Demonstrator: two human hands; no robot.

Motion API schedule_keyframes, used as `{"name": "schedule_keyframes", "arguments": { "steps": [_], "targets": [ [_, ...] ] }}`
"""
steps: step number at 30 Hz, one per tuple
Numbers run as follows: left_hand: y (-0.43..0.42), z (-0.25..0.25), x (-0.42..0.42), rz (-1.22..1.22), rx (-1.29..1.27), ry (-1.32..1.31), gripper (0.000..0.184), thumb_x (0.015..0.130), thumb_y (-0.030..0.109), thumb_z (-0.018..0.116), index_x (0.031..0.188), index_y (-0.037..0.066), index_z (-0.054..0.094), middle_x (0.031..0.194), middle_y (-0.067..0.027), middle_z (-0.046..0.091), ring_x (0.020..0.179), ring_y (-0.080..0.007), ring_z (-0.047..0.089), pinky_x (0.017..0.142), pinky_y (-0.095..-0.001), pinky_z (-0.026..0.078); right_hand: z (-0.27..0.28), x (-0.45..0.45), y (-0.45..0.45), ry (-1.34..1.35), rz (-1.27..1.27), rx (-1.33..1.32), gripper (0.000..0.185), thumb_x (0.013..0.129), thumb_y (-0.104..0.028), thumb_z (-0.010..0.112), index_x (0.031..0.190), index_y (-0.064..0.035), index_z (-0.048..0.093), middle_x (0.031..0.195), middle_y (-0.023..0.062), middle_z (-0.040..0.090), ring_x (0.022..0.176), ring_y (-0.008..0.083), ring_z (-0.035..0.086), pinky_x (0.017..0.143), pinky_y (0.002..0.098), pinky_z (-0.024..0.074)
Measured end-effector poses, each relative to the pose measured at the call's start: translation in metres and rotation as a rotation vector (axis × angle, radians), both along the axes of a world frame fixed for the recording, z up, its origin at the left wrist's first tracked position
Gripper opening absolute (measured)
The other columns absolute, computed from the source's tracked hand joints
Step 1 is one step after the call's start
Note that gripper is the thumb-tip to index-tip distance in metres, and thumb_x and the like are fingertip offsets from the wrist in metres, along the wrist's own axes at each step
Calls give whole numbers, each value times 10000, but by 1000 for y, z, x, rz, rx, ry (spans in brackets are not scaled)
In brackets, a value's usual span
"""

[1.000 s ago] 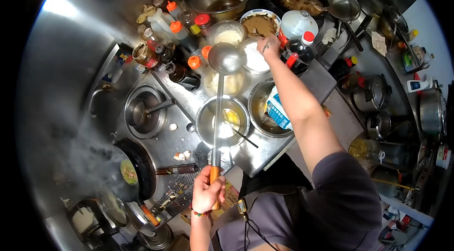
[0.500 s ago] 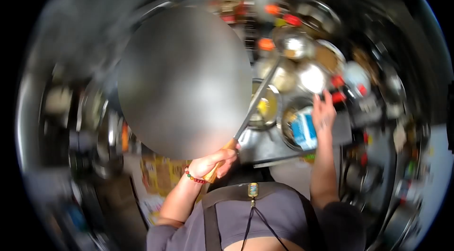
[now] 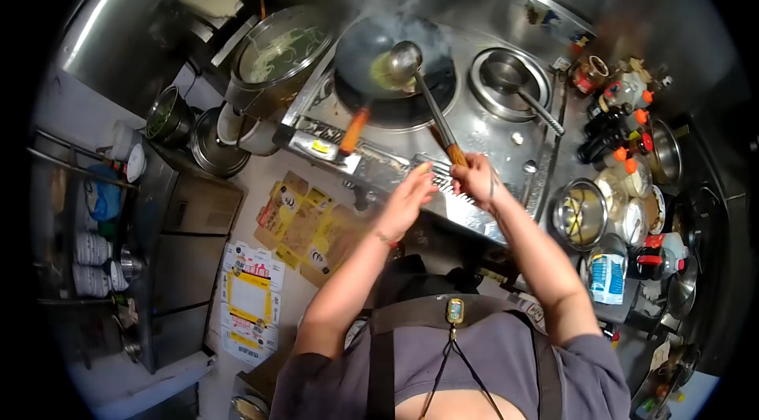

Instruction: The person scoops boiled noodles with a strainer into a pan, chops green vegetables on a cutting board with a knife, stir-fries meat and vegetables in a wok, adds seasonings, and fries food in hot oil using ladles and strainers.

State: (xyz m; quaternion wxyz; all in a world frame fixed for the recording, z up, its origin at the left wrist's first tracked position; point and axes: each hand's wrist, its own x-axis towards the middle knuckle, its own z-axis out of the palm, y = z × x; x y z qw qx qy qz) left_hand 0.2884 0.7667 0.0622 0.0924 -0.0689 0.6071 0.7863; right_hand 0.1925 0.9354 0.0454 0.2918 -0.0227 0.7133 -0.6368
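Note:
My right hand [image 3: 476, 180] is closed around the wooden end of a long metal ladle [image 3: 406, 58]. The ladle's bowl is over the middle of a dark, steaming wok [image 3: 365, 107], where some yellow-green food [image 3: 383, 72] shows beside it. My left hand [image 3: 407, 200] is just left of the right one, fingers apart, with nothing in it. The wok's orange wooden handle [image 3: 354, 132], slightly blurred, points toward me and stands apart from my left hand.
Left of the wok is a large pot [image 3: 304, 64] with pale strands inside. To its right a small pot [image 3: 506, 70] sits in a round basin. Sauce bottles [image 3: 609, 119] and a bowl of yellow pieces [image 3: 580, 214] crowd the right side. Flattened cardboard [image 3: 304, 222] covers the floor at left.
My view has swung from the condiments to the stove. The wooden handle end was in my left hand; now my right hand grips the ladle. A big grey disc has left the close foreground.

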Motion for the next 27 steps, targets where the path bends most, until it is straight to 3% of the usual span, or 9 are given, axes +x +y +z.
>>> {"name": "schedule_keyframes", "arguments": {
  "steps": [3,5,7,11,15,17,20,25,27],
  "targets": [
    [-97,-23,38,126,53,-100,403,940,244,437,1301,73,387,1158,-100,541,999,-170,566,841,-278,452,-4,-42,-43,277,54,506,223,681,-89,576,843,52,513,673,211,588,569,293,597,542,366,482],
    [-155,-36,74,280,16,-225,373,931,232,458,1266,70,418,1108,-99,568,960,-160,578,809,-271,463,-43,-58,-61,813,21,773,250,686,-65,553,902,56,517,711,265,584,667,370,607,606,410,483],
    [-202,-84,111,417,-52,-350,349,920,231,483,1226,68,446,1066,-96,584,924,-158,586,781,-271,472,-38,-49,-74,691,9,791,268,693,-56,537,943,38,523,769,279,591,751,423,584,651,449,468],
    [-237,-98,150,492,94,-492,296,911,217,498,1162,59,488,1012,-102,594,862,-153,592,742,-262,474,11,-13,-48,612,146,867,315,746,-21,488,1057,-21,538,849,275,592,841,418,581,725,449,465],
    [-240,-124,154,546,139,-530,264,908,214,502,1113,49,504,988,-108,596,862,-168,595,745,-277,480,5,-25,-31,638,-101,692,372,751,-44,511,1120,-28,551,923,259,602,883,386,596,781,403,482],
    [-233,-124,140,530,147,-523,271,905,216,508,1108,36,508,973,-106,595,860,-175,595,749,-281,480,-16,-28,-61,632,-229,778,301,750,-50,512,1045,-30,570,866,262,605,847,383,605,747,412,481],
    [-222,-111,111,394,219,-481,296,903,221,513,1120,21,498,956,-98,595,840,-171,594,747,-283,480,-22,-30,-71,647,-50,865,274,764,-60,507,1036,-58,539,816,274,593,807,430,582,729,465,468],
    [-232,-116,99,345,133,-412,292,904,230,516,1120,35,500,953,-93,600,826,-159,592,731,-266,478,37,17,-60,728,72,845,323,767,-12,481,1083,-78,499,828,280,583,797,441,572,706,501,461],
    [-237,-115,108,347,85,-457,285,904,234,518,1119,47,504,949,-88,602,820,-149,588,727,-253,473,25,1,-53,516,122,1020,345,757,-13,491,1095,-80,502,842,283,583,830,438,568,730,485,464]
  ]
}}
